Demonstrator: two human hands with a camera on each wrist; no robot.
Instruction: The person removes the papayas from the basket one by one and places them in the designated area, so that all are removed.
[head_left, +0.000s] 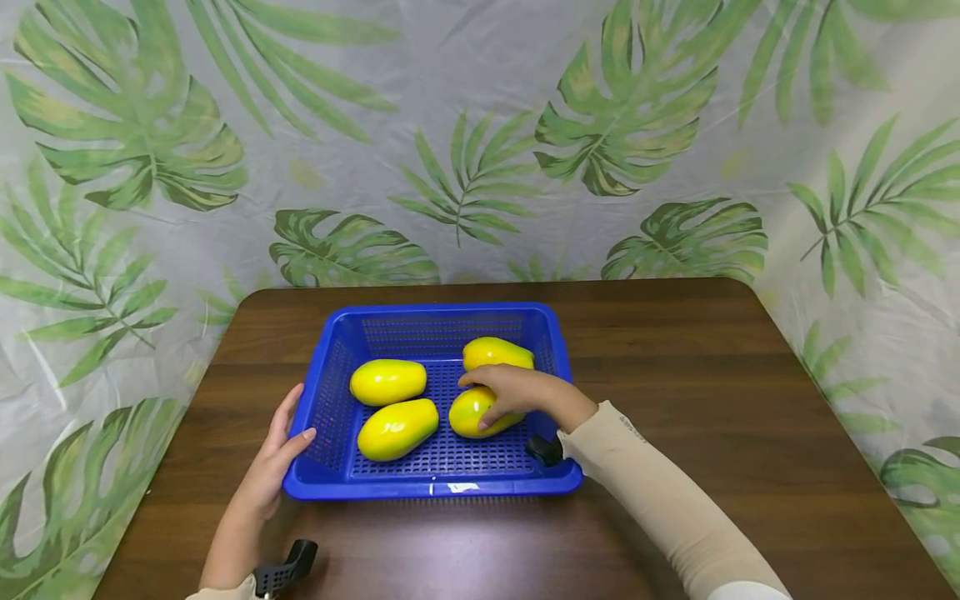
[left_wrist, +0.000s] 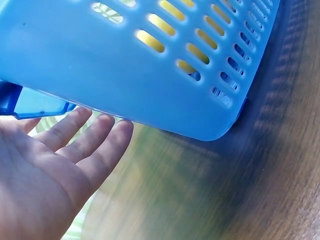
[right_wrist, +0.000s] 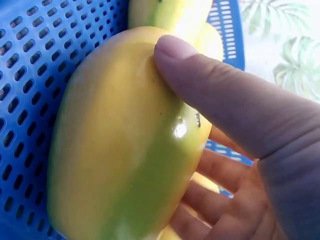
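Note:
A blue plastic basket (head_left: pixel 442 487) with slotted walls stands on the table and holds several yellow-green papayas. My right hand (head_left: pixel 517 392) reaches in over the right side and grips the front right papaya (right_wrist: pixel 120 140), its thumb lying across the glossy skin. Behind that fruit is another papaya (head_left: pixel 497 353), partly covered by the hand. Two more papayas, one at the back (head_left: pixel 387 382) and one in front (head_left: pixel 397 430), lie in the left half. At the basket's left side, my left hand (head_left: pixel 270 467) holds the rim, thumb on top, fingertips touching the outer wall (left_wrist: pixel 110 65).
Beneath the basket is a dark brown wooden table (head_left: pixel 675 358) with rounded back corners. A pale leaf-patterned sheet (head_left: pixel 465 100) hangs behind and beside it. Black wrist devices sit at the left wrist (head_left: pixel 288 571) and the right wrist (head_left: pixel 543 450).

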